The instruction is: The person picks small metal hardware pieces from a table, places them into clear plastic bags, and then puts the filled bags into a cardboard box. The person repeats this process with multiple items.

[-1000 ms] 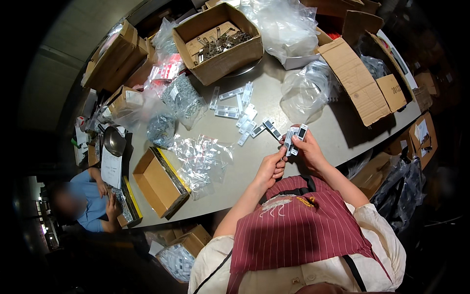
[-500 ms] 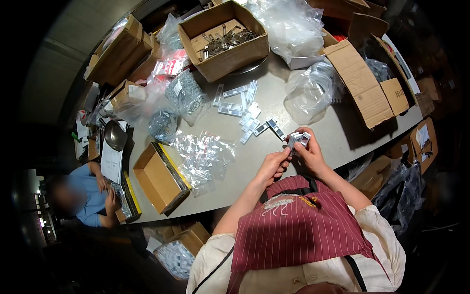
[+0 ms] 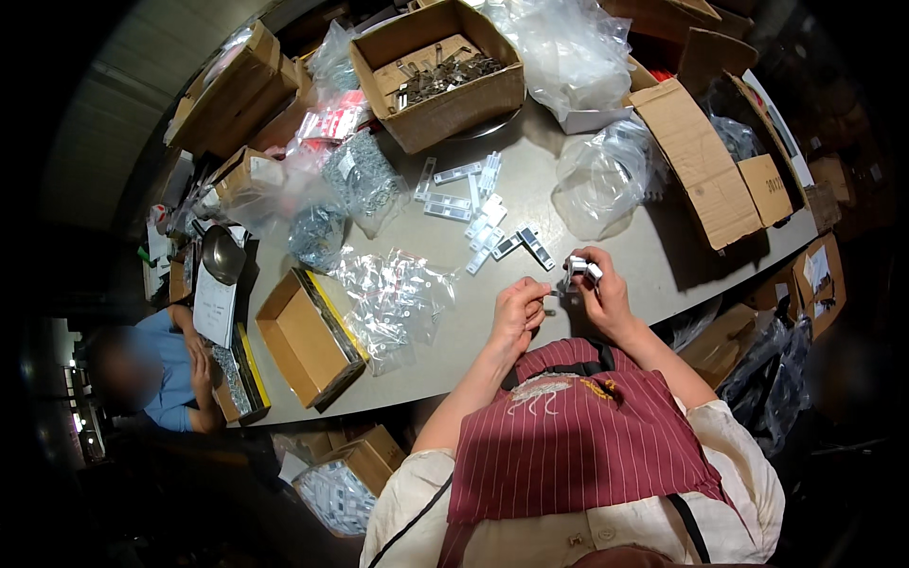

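Observation:
My right hand (image 3: 606, 298) grips a light-grey plastic piece (image 3: 584, 270) in front of my chest, above the near edge of the table. Close to its left side, my left hand (image 3: 518, 312) is closed, thumb and forefinger pinched toward that piece. Whatever sits in the pinch is too small to make out. Just beyond my hands lies a dark-faced rectangular plastic part (image 3: 536, 249). Farther off are several white plastic pieces (image 3: 487, 227) in a loose heap, with pale rectangular parts (image 3: 447, 206) behind them.
A cardboard box of metal clips (image 3: 445, 114) stands at the back. Clear bags (image 3: 606, 180) and an open carton (image 3: 696, 161) lie right. On the left are a bag of small parts (image 3: 393, 303), a shallow box (image 3: 308, 341), a metal scoop (image 3: 223, 256) and a seated person (image 3: 170, 369).
My left hand has drawn back to the left, away from the plastic piece. My right hand still holds that piece, now turned. The person at left has shifted their arms.

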Motion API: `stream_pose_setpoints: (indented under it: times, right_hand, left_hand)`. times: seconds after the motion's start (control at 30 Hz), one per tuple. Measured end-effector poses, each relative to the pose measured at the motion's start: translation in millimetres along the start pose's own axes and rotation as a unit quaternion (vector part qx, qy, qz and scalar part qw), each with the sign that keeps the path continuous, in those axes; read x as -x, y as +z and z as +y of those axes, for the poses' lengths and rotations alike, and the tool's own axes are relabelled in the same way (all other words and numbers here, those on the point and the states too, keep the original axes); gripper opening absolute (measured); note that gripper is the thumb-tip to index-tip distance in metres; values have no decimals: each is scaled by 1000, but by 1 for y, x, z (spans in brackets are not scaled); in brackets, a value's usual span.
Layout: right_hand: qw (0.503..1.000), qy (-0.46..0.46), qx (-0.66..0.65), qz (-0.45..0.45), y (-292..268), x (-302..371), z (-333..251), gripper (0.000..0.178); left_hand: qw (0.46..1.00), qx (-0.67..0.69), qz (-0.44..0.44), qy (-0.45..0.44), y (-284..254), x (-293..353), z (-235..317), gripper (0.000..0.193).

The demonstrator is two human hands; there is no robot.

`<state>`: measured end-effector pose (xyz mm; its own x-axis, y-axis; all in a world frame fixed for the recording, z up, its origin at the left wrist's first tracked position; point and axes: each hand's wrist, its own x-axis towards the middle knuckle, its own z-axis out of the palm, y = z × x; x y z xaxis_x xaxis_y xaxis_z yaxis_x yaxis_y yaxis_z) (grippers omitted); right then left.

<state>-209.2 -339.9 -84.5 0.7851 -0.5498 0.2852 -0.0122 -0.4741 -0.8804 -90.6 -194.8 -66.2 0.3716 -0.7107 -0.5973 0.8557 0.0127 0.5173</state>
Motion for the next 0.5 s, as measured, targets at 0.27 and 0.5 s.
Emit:
stream_pose_setpoints:
  times: [0.27, 0.5]
  right_hand:
    - [876, 211, -433, 15, -5, -10, -10, 39]
    - [848, 262, -460, 22, -7, -8, -12, 41]
  left_hand:
    - [891, 282, -356, 20, -29, -15, -2, 19]
    - [978, 96, -172, -73, -19, -2, 10, 24]
